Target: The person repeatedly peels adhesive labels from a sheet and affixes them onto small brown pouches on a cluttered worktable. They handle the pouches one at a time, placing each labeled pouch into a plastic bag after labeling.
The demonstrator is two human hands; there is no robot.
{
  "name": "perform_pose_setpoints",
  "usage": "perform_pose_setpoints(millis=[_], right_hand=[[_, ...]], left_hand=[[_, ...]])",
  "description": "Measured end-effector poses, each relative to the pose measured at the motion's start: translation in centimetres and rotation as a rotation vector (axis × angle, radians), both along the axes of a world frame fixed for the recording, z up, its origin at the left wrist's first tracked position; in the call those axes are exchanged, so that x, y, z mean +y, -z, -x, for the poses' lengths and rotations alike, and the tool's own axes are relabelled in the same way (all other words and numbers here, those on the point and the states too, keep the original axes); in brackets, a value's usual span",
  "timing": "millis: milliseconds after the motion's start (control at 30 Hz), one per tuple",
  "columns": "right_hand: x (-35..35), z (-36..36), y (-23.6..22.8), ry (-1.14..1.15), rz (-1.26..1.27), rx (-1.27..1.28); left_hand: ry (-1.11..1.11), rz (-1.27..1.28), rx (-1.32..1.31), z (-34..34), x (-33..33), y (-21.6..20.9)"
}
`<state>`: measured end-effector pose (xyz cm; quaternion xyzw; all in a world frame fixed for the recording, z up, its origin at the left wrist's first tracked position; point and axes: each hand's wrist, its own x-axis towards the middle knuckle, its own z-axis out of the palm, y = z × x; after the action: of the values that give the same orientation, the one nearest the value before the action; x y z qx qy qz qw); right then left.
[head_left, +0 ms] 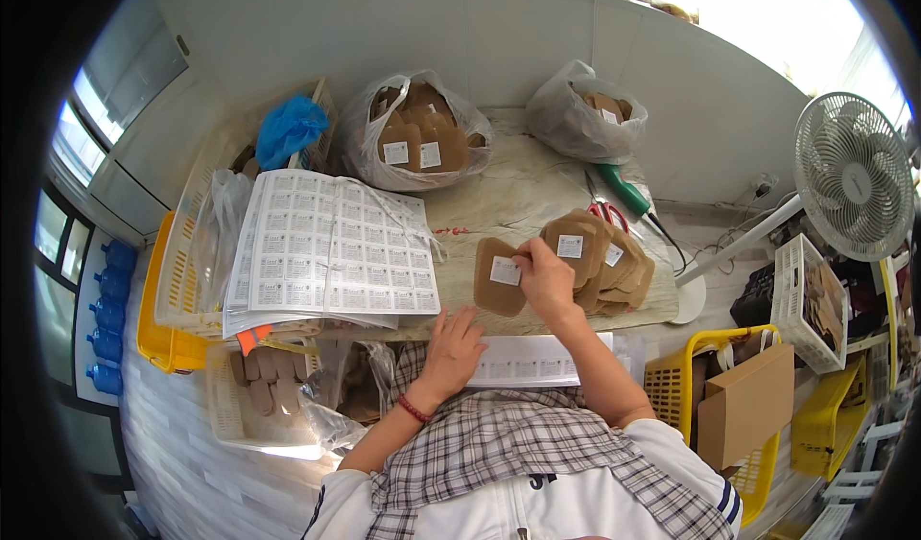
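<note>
The card, brown with rounded corners, is over the front part of the table, left of the card pile. Its long axis runs away from the person, the far end leaning slightly left; its white label faces up, in the upper right part. Whether the card touches the table, I cannot tell.

The right hand grips the card by its right edge, near the label, thumb and fingers pinched together. The left hand is loosely spread, its fingers extended toward the table's front edge, by the left end of the label sheet; whether it touches the sheet is unclear.

The pile fans out to the right. Beyond it lie red-handled scissors and a green tool. A stack of sheets covers the table's left part.
</note>
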<state>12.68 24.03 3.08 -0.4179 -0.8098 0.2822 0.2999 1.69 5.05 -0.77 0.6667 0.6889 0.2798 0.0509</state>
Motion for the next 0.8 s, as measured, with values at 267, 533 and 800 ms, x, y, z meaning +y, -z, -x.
perform_pose_setpoints(millis=[267, 533, 800], right_hand=[[6.1, -5.5, -1.4, 0.056, 0.288, 0.481], [3.3, -3.4, -1.2, -0.25, 0.508, 0.507], [0.9, -2.1, -0.6, -0.103, 0.235, 0.265]], left_hand=[[-0.04, -0.095, -0.099, 0.5, -0.4, 0.0], [-0.183, -0.112, -1.127, 2.2, 5.7, -1.7], [-0.355, 0.121, -1.628, 1.6, 5.3, -1.2]])
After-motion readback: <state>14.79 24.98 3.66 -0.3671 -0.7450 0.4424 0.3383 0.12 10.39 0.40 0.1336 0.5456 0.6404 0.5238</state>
